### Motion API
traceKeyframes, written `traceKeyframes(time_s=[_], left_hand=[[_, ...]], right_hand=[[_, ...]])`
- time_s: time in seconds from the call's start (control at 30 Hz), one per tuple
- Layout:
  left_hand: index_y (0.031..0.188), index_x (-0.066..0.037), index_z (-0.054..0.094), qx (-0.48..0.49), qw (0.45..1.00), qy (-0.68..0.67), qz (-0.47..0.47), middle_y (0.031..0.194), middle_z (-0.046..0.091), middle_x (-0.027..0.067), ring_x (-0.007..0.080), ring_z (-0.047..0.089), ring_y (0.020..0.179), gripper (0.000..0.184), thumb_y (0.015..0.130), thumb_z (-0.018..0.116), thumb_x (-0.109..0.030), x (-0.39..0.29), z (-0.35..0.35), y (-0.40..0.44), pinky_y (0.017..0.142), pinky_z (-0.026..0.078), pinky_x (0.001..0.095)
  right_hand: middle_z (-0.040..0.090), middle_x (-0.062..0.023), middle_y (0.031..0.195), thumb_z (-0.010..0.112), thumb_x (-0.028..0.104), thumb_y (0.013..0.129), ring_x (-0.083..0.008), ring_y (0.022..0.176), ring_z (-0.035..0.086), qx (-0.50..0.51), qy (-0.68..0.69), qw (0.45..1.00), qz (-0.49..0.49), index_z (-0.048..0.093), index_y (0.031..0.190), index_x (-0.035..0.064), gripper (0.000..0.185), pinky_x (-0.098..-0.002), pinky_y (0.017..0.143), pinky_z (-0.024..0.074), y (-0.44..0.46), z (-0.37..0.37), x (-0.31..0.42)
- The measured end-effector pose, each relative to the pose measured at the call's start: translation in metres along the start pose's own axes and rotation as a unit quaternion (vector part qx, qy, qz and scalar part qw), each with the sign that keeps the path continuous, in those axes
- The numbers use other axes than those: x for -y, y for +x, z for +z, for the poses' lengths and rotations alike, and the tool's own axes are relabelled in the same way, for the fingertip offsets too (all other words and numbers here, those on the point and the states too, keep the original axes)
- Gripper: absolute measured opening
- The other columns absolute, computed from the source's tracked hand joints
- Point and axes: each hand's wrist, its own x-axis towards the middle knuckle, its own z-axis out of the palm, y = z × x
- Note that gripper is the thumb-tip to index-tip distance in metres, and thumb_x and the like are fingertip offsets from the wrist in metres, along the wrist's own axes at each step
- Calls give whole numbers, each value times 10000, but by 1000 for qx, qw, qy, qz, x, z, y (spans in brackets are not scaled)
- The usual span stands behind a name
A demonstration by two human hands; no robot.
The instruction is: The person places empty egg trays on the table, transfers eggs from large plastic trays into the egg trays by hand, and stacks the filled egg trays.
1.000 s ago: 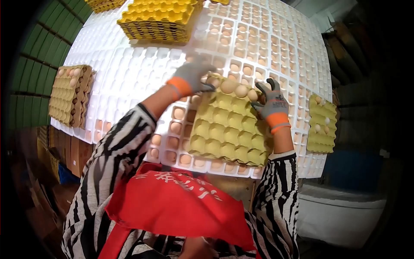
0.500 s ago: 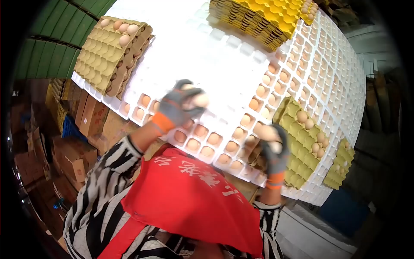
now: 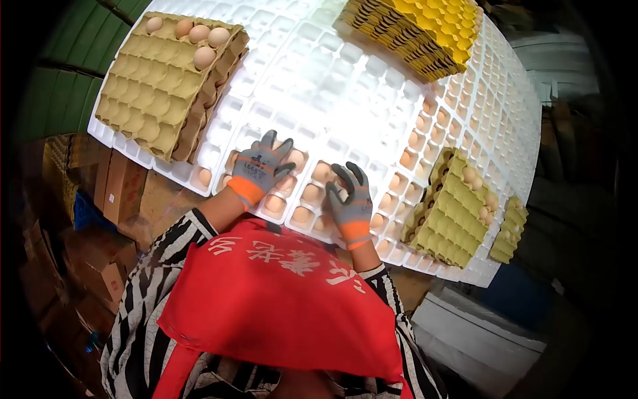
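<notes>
My left hand [image 3: 262,165], in a grey glove with an orange cuff, is over the white egg tray [image 3: 288,214]. Its thumb and fingers are bent around an egg [image 3: 297,159] at the tray's cells; another egg shows partly between the fingers. To its right, my right hand [image 3: 350,203], gloved alike, has thumb and fingers curled around an egg [image 3: 342,194], partly hidden by them. Between the hands, brown eggs [image 3: 311,193] sit in white cells. More eggs lie partly under both hands.
At the left stands a stack of tan cartons [image 3: 149,86] with several eggs on top. Yellow cartons [image 3: 425,33] are stacked at the back. Green-yellow cartons [image 3: 452,213] with eggs stand at the right, a smaller one [image 3: 510,229] beyond. Cardboard boxes [image 3: 123,186] are at the lower left.
The view has swung left. Both hands have left the green-yellow carton; each carried eggs half a second ago. They are now lower and closer together over the white cells.
</notes>
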Motion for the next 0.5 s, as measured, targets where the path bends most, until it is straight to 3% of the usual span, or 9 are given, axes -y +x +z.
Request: traceKeyframes(time_s=[0.07, 0.1, 0.13, 0.2, 0.23, 0.27, 0.37, 0.4, 0.5], left_hand=[[1370, -149, 600, -28, 998, -59, 16, 1405, 515, 187, 367, 606, 1149, 499, 896, 696, -270, 17, 1, -3, 953, 521, 440], [1377, -150, 591, -75, 990, -106, 48, 1386, 532, 182, 359, 609, 1145, 495, 904, 684, -264, 35, 10, -3, 952, 522, 435], [1384, -150, 582, -121, 977, -153, 81, 1366, 550, 178, 352, 612, 1140, 492, 913, 672, -259, 46, 11, -1, 950, 524, 431], [1367, -74, 593, -236, 925, -284, 90, 1272, 611, 161, 320, 580, 1197, 478, 894, 653, -36, 54, -1, 0, 1017, 472, 385], [1359, -60, 595, -262, 919, -275, 101, 1271, 612, 157, 311, 569, 1212, 470, 893, 645, -26, 65, 6, 5, 1019, 469, 379], [1350, -46, 597, -288, 913, -266, 113, 1269, 612, 152, 301, 559, 1228, 461, 892, 636, -16, 78, 15, 10, 1021, 466, 373], [1300, -83, 633, -274, 947, -34, 165, 1350, 602, 135, 350, 511, 1307, 380, 925, 575, -91, 93, 25, 15, 1174, 292, 489], [1292, -91, 638, -275, 945, 7, 176, 1366, 599, 131, 361, 500, 1322, 373, 927, 567, -101, 86, 24, 14, 1192, 253, 510], [1224, -58, 675, -307, 941, -74, 124, 1284, 645, 162, 369, 565, 1244, 332, 903, 592, -60, 86, 36, 14, 1066, 433, 486]], right_hand=[[526, -161, 1429, 682, 108, 865, -298, 1274, 558, -4, 100, 995, 25, 651, 1314, 125, 450, -367, 1016, 487, -7, 2, -16], [544, -142, 1431, 619, 25, 919, -248, 1213, 595, -1, 133, 991, 29, 542, 1431, 140, 531, -363, 988, 500, -12, 2, -21], [585, -138, 1387, 631, 57, 907, -223, 1260, 555, -21, 306, 946, 103, 618, 1341, 43, 434, -329, 1016, 472, -14, -2, -18], [610, -119, 1334, 612, 53, 939, -202, 1148, 596, -96, 283, 950, 91, 579, 1360, 2, 425, -318, 976, 494, -18, -3, -46], [623, -110, 1307, 602, 52, 955, -192, 1093, 617, -132, 272, 949, 85, 559, 1369, -18, 422, -313, 955, 505, -19, -3, -52], [606, -138, 1329, 588, 50, 952, -242, 1161, 586, -152, 201, 967, 36, 568, 1358, -8, 410, -345, 1006, 474, -20, -1, -56], [559, -193, 1392, 567, 69, 950, -352, 1313, 505, -158, -98, 978, -99, 589, 1329, 18, 383, -434, 1104, 413, -15, -1, -64], [548, -197, 1400, 584, 33, 928, -379, 1316, 495, -154, -110, 971, -147, 591, 1328, 21, 400, -457, 1103, 416, -17, -2, -71], [553, -176, 1400, 614, -67, 881, -350, 1271, 559, -175, 10, 980, -92, 531, 1399, 41, 535, -406, 1047, 478, -34, -26, -53]])
